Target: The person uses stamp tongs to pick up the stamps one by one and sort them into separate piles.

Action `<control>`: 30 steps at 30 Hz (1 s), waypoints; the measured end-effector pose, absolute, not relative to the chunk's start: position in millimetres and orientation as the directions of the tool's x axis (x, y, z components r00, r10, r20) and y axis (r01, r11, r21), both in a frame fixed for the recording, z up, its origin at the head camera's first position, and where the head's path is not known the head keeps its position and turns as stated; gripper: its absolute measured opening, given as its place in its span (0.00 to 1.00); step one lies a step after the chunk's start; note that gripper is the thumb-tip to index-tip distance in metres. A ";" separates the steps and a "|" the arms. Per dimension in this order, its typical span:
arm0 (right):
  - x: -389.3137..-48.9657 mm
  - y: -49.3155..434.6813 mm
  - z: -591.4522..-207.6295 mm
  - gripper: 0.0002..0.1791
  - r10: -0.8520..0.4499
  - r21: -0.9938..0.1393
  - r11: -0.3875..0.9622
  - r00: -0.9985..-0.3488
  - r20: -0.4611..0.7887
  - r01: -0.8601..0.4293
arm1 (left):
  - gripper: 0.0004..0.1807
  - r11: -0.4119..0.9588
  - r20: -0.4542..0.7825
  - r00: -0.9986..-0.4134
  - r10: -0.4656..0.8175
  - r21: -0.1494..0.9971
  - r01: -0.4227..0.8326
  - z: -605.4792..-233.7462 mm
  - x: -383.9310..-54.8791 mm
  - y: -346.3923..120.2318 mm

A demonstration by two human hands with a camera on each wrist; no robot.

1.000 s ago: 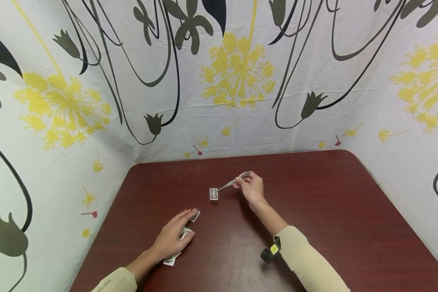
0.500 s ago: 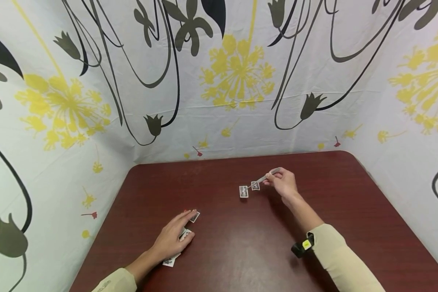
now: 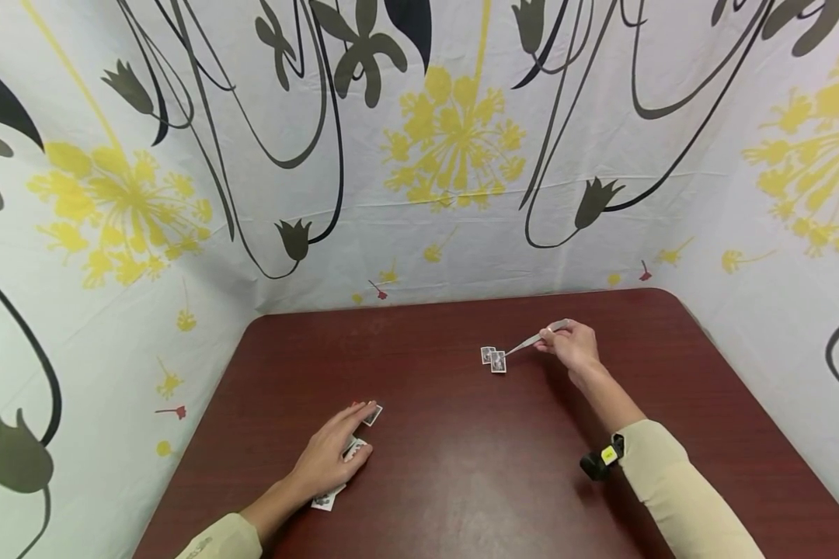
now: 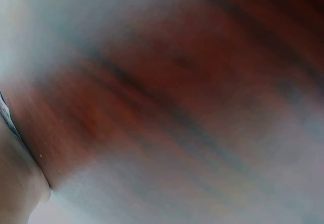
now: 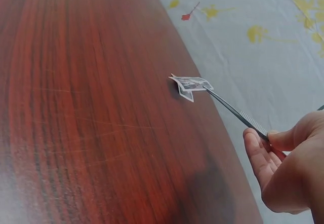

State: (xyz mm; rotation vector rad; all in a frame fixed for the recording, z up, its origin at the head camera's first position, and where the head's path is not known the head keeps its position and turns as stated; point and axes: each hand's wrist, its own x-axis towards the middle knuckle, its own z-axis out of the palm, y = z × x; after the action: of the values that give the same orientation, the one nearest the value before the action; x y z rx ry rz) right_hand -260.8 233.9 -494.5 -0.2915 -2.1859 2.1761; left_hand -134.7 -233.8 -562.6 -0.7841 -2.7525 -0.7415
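Our card point(image 3: 499, 362): long axis near-to-far, over the tabletop's point(image 3: 461, 466) far part | left of our right fingers point(image 5: 260, 160), which pinch tweezers point(image 3: 531, 341) pointing left to its edge | overlaps second card point(image 3: 486, 354) in view | our left fingers point(image 3: 346, 418): extended over more cards point(image 3: 324, 498)
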 end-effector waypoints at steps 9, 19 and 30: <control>-267.5 232.9 -493.4 0.07 0.161 -0.993 0.027 -0.981 -0.110 0.116 | 0.38 0.729 0.314 -0.841 0.441 0.422 0.540 -564.6 -135.1 -234.6; -272.8 227.5 -498.0 0.07 0.177 -0.991 0.067 -0.979 -0.105 0.118 | 0.38 0.734 0.308 -0.842 0.443 0.416 0.538 -564.4 -134.9 -234.1; -274.2 228.7 -501.9 0.08 0.199 -0.987 0.121 -0.977 -0.080 0.105 | 0.37 0.734 0.324 -0.835 0.444 0.404 0.546 -566.6 -135.8 -234.6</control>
State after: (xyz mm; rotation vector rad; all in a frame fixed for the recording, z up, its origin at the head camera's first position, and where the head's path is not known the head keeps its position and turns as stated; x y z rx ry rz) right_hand -274.2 228.7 -501.9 -0.3125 -2.2975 2.0118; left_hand -135.8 -234.6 -566.6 -0.7896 -2.7301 -0.7319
